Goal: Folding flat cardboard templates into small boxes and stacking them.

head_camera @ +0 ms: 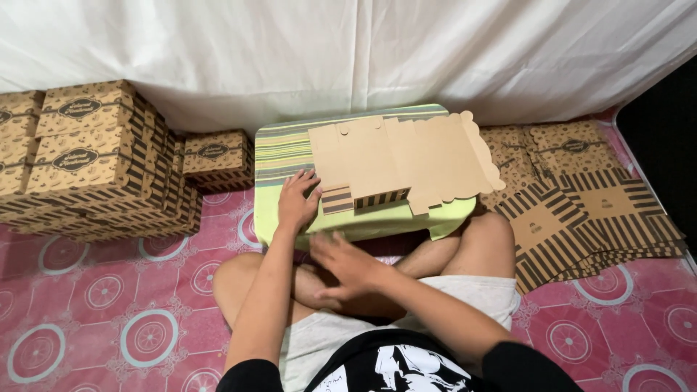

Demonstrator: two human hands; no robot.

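A flat brown cardboard box blank (406,160), plain side up with a folded striped flap at its near edge, lies on a green striped board (279,149) resting over my crossed legs. My left hand (296,199) presses flat on the board, fingertips touching the blank's left near corner. Blurred with motion, my right hand (348,265) hovers with fingers spread, just below the board's near edge over my lap, holding nothing.
Several folded brown printed boxes (87,156) are stacked at the left, one more (216,156) beside the board. A pile of unfolded striped blanks (581,210) lies at the right. White cloth (348,51) hangs behind; a pink patterned mat (109,312) covers the floor.
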